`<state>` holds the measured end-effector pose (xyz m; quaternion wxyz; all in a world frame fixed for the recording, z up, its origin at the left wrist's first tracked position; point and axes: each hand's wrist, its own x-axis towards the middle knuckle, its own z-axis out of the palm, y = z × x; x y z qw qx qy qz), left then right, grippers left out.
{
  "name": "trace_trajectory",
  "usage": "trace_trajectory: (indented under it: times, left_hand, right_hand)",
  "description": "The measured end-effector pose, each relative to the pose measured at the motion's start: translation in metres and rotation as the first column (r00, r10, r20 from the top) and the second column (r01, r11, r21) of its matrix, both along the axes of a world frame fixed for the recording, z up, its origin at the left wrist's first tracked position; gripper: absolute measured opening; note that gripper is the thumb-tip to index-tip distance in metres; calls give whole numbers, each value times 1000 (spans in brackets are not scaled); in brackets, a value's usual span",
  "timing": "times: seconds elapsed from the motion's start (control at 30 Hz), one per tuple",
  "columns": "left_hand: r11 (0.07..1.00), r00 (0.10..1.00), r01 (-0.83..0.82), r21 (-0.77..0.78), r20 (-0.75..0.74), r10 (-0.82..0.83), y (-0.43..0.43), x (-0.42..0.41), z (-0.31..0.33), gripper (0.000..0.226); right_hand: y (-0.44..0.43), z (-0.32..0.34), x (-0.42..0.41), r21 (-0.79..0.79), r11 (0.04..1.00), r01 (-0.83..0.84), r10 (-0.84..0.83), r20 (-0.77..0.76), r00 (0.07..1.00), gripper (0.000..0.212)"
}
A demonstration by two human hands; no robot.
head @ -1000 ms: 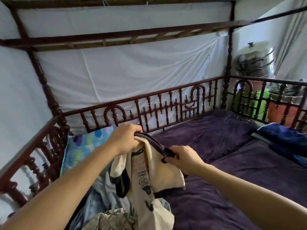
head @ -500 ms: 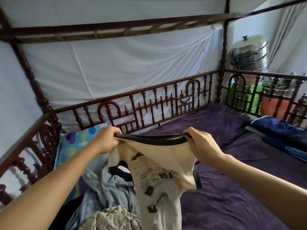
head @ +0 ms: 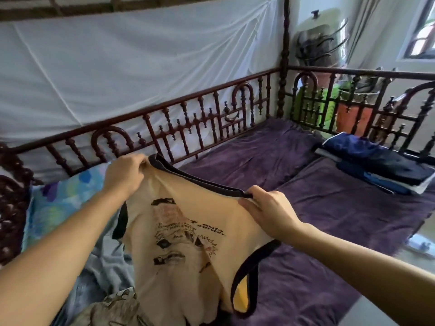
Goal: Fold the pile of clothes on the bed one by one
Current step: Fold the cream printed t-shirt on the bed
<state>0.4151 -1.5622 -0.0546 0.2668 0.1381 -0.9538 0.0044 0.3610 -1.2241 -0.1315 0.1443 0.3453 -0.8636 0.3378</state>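
head cam | faces forward and down | near, over bed (head: 329,208)

1. I counted two hands: the left hand (head: 124,175) and the right hand (head: 268,210).
2. I saw one cream shirt (head: 188,255).
3. I could make out two unfolded garments: a blue-grey garment (head: 106,262) and a patterned garment (head: 113,307).
4. There was one folded stack (head: 381,165), one pillow (head: 61,198) and one bed (head: 329,208).

Bed frame (head: 164,106): dark carved wood, spindle rails on two sides, turned corner post (head: 285,55), white cloth (head: 141,67) stretched behind the long rail. Purple blanket (head: 329,208) covers the mattress. Pale wall (head: 303,10), grey curtain (head: 367,31) and daylit window (head: 423,36) at upper right.
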Motion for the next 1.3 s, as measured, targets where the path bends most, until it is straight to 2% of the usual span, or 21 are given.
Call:
trace_trajectory:
  times: [0.1,0.17,0.4,0.6,0.67,0.8,0.93,1.1,1.3]
  left_hand:
    - [996,999,-38,-79,0,38,31,-38,-19,25]
    - [991,1000,-8,-136,19,11,54,-69,-34,18]
    - [992,981,94,-81,178,-78,130,-162,-93,29]
    - [984,967,123,-125,240,-91,188,-273,-126,10]
    - [979,948,181,-89,280,-150,210,-315,-137,5]
    - [941,863,336,33,389,-321,259,-400,-152,14]
    - [927,816,375,22,467,-341,308,-474,-166,19]
    - [939,839,344,-19,455,-298,372,-561,-191,17]
    - [948,868,261,180,386,-312,456,-661,-253,18]
  right_hand:
    - [34,-25,-25,24,999,29,-31,65,997,22]
    - [63,-39,-48,67,996,60,-66,96,993,21]
    - [151,-80,-113,212,967,143,-192,234,953,26]
    - [215,-118,-176,296,930,217,-308,306,901,24]
    - [237,-127,-202,318,914,250,-351,312,883,21]
    - [285,-138,-259,381,859,342,-467,308,829,26]
    - [327,-156,-318,454,789,414,-565,272,779,18]
    - [376,-193,-401,478,751,455,-620,276,735,18]
    - [448,-267,-519,533,713,456,-681,374,629,22]
